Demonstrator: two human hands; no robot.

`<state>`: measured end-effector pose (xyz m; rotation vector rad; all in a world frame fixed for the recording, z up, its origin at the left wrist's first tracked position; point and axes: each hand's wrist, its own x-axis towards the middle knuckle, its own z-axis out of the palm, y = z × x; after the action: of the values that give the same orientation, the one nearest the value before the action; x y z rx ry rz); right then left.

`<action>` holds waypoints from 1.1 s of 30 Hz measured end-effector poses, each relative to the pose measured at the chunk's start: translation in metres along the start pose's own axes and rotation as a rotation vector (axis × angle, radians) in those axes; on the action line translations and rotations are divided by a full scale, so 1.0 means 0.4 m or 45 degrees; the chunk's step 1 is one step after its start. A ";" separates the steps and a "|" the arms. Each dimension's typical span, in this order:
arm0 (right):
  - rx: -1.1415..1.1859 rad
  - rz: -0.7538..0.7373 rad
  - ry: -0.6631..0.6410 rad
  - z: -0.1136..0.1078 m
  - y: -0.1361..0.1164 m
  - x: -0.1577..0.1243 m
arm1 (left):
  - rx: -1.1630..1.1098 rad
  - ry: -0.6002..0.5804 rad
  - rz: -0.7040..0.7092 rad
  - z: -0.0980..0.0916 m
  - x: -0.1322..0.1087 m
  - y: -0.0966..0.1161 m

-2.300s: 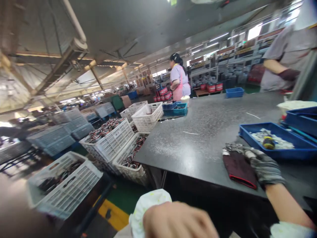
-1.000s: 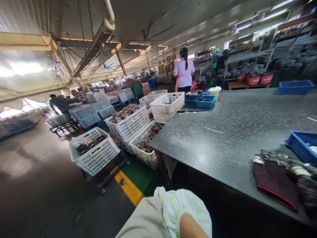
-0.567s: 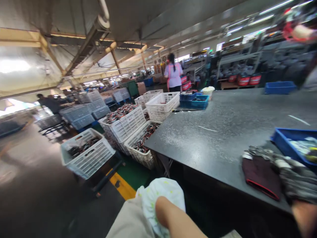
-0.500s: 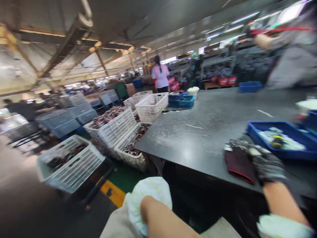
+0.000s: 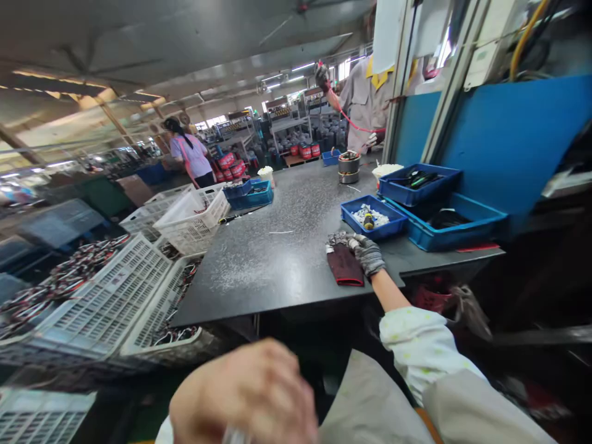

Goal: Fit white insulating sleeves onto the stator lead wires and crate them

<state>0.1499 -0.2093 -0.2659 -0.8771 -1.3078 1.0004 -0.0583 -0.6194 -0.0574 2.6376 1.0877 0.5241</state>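
Observation:
My right hand [image 5: 369, 255] wears a grey knit glove with white-taped fingers. It rests on a dark maroon pad [image 5: 345, 266] with a red edge, on a dark speckled worktable [image 5: 272, 262]. Its fingertips reach across the pad's upper end. Close to my right hand sits a blue tray [image 5: 354, 208] holding white bits and a yellow-and-black item [image 5: 368, 221]. My bare left hand [image 5: 243, 391] is blurred at the bottom of the view, below the table's front edge, with fingers curled. Something pale and clear [image 5: 235, 436] shows under it, too cut off to name.
Two more blue trays [image 5: 419, 196] [image 5: 456, 237] stand at the table's right end, beside a stack of round metal parts [image 5: 348, 168]. A co-worker [image 5: 367, 98] holds a red cord beyond them. White crates of wire bundles [image 5: 106, 290] line the table's left side.
The view has swung right, bringing the trays, blue wall and co-worker's front into sight. My left hand has risen into view, and my right arm now reaches out across the table's edge.

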 end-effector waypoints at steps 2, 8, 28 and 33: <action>0.031 0.062 0.003 -0.004 -0.006 -0.001 | 0.087 0.204 -0.197 -0.009 0.034 -0.108; 0.021 0.094 0.018 -0.006 -0.015 -0.001 | 0.445 0.363 -1.064 0.039 0.119 -0.409; -1.035 -0.494 -0.434 -0.016 -0.085 -0.071 | 0.699 -0.046 -1.484 0.172 0.120 -0.494; -1.008 -0.542 -0.219 -0.005 -0.101 -0.092 | 0.711 -0.504 -1.334 0.021 0.179 -0.559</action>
<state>0.1557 -0.2576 -0.2412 -1.0346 -1.9868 0.2000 -0.1482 -0.4138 -0.1265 1.9059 2.3875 -0.5527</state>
